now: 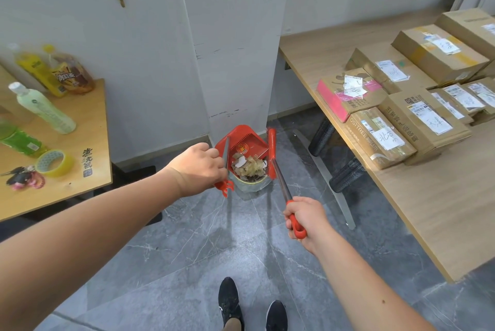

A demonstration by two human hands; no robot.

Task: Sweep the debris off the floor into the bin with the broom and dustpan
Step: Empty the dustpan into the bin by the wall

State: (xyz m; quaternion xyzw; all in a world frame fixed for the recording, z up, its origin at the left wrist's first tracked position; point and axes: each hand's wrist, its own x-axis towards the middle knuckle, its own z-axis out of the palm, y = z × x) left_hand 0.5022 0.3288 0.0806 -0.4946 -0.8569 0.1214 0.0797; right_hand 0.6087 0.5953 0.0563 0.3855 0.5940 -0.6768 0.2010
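A red dustpan (247, 143) is tipped over a small bin (250, 183) that stands on the floor against the white pillar. Paper scraps and debris (250, 166) lie in the bin's mouth below the pan. My left hand (197, 167) is closed around the dustpan's metal handle near its red end. My right hand (301, 219) grips the red end of the broom handle (281, 180). The broom's red head (272, 154) hangs beside the bin's right rim.
A wooden table (88, 183) at left carries bottles, a tape roll and keys. A long wooden table (428, 210) at right holds several cardboard parcels, its black legs close to the bin. Grey tile floor (201, 250) lies before my shoes.
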